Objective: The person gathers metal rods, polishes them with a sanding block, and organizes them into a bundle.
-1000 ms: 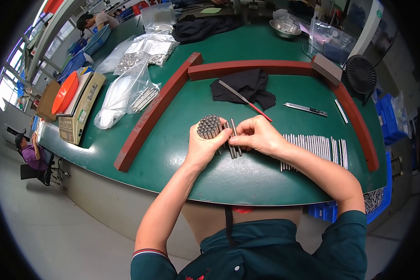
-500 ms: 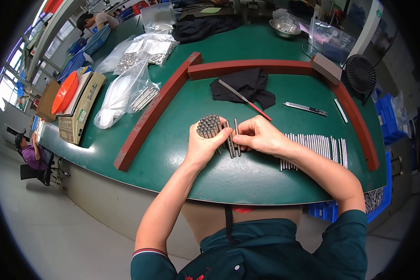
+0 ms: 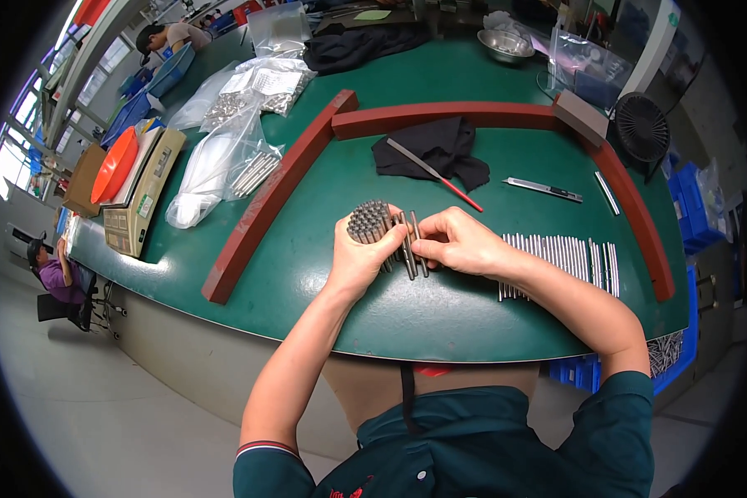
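Note:
My left hand (image 3: 355, 264) is wrapped round a thick bundle of metal rods (image 3: 367, 221), their round ends facing up. Under its thumb, a few more rods (image 3: 407, 259) stick out at the bundle's right side. My right hand (image 3: 465, 239) pinches a single metal rod (image 3: 415, 222) between thumb and fingertips, tilted and close beside those rods. To the right, partly behind my right forearm, a row of metal rods (image 3: 566, 256) lies side by side on the green table (image 3: 373, 328).
Red-brown bars (image 3: 448, 118) frame the work area. Inside lie a black cloth (image 3: 440, 149), a red-handled tool (image 3: 465, 197), a utility knife (image 3: 544, 190) and a loose rod (image 3: 607, 192). A scale (image 3: 145, 195) and plastic bags (image 3: 216, 174) sit left, a black fan (image 3: 642, 129) right.
The rod in my right hand has tilted and come slightly left, nearer the rods under my left thumb. My left hand keeps its hold on the bundle.

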A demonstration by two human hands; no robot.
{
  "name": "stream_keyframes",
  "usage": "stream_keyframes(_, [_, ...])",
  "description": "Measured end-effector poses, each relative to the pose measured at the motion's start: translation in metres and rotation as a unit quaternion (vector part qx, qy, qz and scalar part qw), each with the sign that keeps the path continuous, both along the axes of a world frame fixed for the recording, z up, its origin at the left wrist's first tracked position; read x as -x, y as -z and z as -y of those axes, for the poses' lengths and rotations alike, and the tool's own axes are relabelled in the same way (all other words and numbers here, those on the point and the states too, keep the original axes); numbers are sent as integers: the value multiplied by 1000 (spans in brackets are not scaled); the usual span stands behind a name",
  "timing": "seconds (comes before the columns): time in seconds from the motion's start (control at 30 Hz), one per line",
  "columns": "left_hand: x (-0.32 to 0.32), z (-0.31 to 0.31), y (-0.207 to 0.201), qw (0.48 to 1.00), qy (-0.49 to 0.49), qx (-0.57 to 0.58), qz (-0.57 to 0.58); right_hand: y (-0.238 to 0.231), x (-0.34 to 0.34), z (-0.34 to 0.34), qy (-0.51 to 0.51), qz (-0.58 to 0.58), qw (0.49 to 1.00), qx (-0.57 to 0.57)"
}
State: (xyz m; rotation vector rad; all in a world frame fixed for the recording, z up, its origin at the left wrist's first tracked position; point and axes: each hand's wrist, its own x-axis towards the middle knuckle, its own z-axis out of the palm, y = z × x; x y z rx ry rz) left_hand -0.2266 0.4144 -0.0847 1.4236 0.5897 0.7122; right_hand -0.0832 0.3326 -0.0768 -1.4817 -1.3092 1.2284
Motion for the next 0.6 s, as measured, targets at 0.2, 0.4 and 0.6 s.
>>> stream_keyframes(0.2, [-1,0,0,1000,-9,-9,6,1,-1,-1,-1,10,1000,-3])
stream_keyframes(0.4, [0,1,-1,1000,-16,5,12,-3,1,0,2,5,1000,2])
stream_keyframes(0.6, [0,-1,1,999,-15,16,28,4,0,-2,8,26,999,-37])
